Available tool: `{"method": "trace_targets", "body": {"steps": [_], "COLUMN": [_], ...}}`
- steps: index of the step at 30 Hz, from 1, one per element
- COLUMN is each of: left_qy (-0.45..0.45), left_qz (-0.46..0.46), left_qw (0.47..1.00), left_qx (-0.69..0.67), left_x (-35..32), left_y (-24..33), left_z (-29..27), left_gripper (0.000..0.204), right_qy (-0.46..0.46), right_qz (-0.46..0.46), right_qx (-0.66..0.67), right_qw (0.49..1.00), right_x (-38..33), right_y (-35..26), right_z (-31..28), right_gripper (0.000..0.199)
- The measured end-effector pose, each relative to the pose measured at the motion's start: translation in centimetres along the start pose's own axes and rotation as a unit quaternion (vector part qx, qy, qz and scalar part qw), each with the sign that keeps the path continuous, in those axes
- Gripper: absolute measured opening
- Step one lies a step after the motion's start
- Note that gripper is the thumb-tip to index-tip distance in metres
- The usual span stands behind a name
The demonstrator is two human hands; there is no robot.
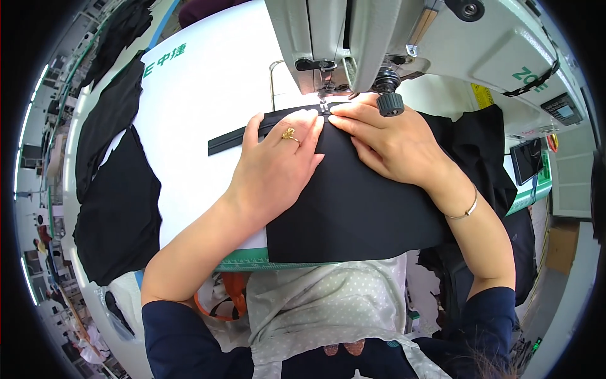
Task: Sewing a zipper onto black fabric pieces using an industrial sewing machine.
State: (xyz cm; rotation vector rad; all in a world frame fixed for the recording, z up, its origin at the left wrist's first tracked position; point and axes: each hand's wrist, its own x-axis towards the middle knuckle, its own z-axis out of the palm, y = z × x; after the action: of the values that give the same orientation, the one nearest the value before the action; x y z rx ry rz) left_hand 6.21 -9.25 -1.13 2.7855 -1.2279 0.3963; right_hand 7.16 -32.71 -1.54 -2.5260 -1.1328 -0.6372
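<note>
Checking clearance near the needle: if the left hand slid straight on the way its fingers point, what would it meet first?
The left hand would most likely meet the metal presser foot first, just ahead of it; the exact gap and height are unclear from this view.

Black cloth point(360, 202) crosses a white, green-edged desk point(196, 114) between a pale grey sewing machine point(454, 54) at one o'clock and a white-dotted grey apron point(328, 300) at six.
</note>
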Motion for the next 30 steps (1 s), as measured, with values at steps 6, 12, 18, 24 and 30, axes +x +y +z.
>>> {"method": "trace_targets", "body": {"steps": [6,12,18,24,30], "left_qy": [0.005,0.019,0.042,0.091,0.172], "left_qz": [-0.005,0.003,0.003,0.036,0.097], "left_qw": [1.0,1.0,0.999,0.995,0.979], "left_qx": [0.003,0.019,0.034,0.038,0.056], "left_x": [0.0,0.0,0.3,1.2,3.0], "left_y": [-0.1,-0.2,-0.3,-1.2,-2.6], "left_z": [-0.1,0.0,0.2,0.8,1.6], "left_gripper": [0.047,0.042,0.039,0.03,0.008], "right_qy": [0.001,0.002,-0.001,0.003,-0.001], "right_qz": [-0.01,-0.004,0.005,0.004,0.03], "right_qx": [0.008,0.008,0.008,0.012,0.022], "right_qw": [1.0,1.0,1.0,1.0,0.999], "right_x": [0.1,0.1,0.1,0.1,-0.1], "right_y": [0.1,0.0,0.2,0.3,-0.4], "right_z": [-0.1,-0.1,0.0,0.0,-0.5], "right_gripper": [0.031,0.031,0.03,0.031,0.031]}}
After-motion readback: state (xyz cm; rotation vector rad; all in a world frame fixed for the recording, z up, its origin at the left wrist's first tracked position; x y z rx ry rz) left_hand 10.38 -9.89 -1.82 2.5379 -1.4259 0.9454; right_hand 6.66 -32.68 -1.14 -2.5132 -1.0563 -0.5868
